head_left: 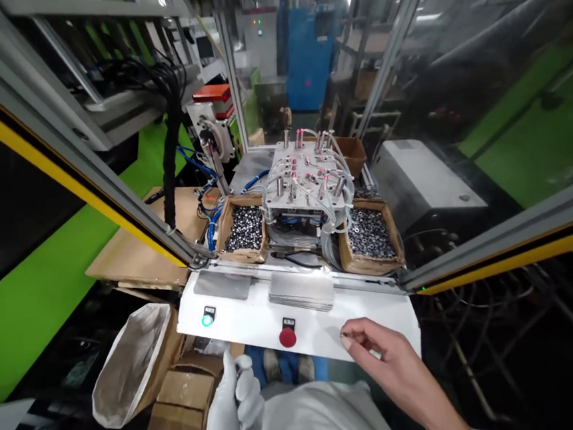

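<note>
My left hand (237, 400), in a white glove, is low in the view with its fingers curled toward the palm. Something small and dark shows between thumb and fingers, too unclear to name. My bare right hand (383, 350) is over the front edge of the white panel (256, 321), thumb and forefinger pinched on a tiny piece I cannot make out. Left of it sits a red push button (288, 336). Behind the panel stands a metal fixture (303, 173) with pins, red lights and tubes. Small metal nuts fill a left box (219, 229) and a right box (400, 248).
Stacked metal plates (300, 291) and another thin plate (222, 286) lie on the panel, near a lit green button (207, 319). Pliers (298, 261) rest behind. Yellow-edged frame posts (77, 176) slope along both sides. A lined carton (129, 369) stands lower left.
</note>
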`<state>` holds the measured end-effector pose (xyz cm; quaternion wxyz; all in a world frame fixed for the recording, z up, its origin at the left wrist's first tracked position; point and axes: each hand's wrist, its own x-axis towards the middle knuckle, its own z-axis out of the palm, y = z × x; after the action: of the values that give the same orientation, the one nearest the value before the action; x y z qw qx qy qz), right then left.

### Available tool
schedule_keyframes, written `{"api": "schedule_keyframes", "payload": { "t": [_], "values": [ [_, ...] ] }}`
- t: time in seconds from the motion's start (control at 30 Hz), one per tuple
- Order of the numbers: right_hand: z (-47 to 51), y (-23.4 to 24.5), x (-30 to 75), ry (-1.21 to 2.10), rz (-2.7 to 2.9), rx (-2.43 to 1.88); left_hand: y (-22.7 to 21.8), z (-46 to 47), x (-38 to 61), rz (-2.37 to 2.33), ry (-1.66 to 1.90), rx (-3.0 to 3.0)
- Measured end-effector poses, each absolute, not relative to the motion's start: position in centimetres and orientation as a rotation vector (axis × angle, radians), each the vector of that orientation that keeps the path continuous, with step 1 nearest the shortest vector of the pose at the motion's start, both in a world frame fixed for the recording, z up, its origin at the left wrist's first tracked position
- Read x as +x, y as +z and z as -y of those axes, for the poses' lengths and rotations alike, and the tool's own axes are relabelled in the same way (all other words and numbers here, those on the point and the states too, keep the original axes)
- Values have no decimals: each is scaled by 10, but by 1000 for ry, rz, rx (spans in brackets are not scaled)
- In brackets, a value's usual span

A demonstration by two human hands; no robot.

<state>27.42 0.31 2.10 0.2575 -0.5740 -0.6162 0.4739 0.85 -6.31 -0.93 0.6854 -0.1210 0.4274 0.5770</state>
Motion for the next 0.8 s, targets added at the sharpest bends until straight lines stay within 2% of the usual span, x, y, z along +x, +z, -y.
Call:
{"api": "schedule_keyframes", "payload": {
  "t": [0.2, 0.47, 0.7, 0.8],
  "values": [
    [7, 11, 298, 1267, 1589, -1646, -20, 58, 8, -934, 1282, -320],
    [-5, 4, 304, 1263, 1548, -1628, -16, 38, 3, -926, 1450, -303],
    [-17, 6, 289, 1279, 1712, -1544, -21, 53, 8, -1008, 1513, -230],
    [-26, 9, 281, 1281, 1834, -1484, -34, 53, 13, -1036, 1407, -288]
  ]
}}
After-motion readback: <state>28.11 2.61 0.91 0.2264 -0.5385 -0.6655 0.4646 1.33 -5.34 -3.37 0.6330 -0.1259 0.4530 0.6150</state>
